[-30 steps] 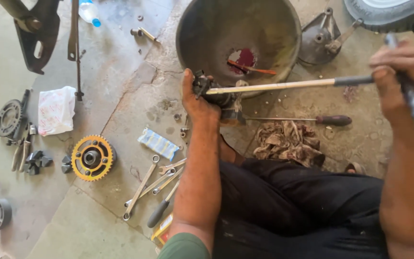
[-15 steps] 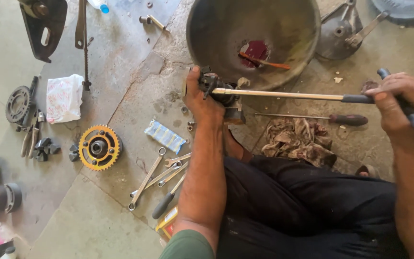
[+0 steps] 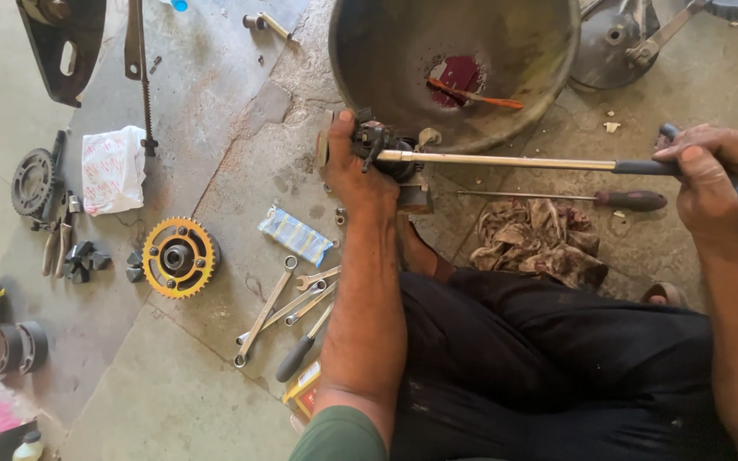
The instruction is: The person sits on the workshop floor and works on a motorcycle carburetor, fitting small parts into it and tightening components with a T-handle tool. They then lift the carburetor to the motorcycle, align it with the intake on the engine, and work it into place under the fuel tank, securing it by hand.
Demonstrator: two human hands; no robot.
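Floor [image 3: 215, 102] of stained concrete slabs carries everything, the person sitting on it in dark trousers. Largest on it is a big grey metal basin [image 3: 360, 51], tipped toward the person, with a red patch and a thin orange stick inside. Below its rim the left hand [image 3: 360, 175] has its grip clamped around a small dark metal mechanical part [image 3: 382, 147], holding it just against the basin's lower edge. A long screwdriver [image 3: 506, 160] runs level from that part to the right hand [image 3: 715, 183], whose grip is closed on its dark handle near the right edge of view. A dirty rag [image 3: 540, 235] lies under the shaft, with a second screwdriver [image 3: 608, 199] just above it. Left of the forearm lie a yellow sprocket [image 3: 178, 257], a dark sprocket [image 3: 32, 181], a crumpled white paper [image 3: 113, 169], a bunch of wrenches [image 3: 288, 307] and a small blue-white packet [image 3: 296, 235]
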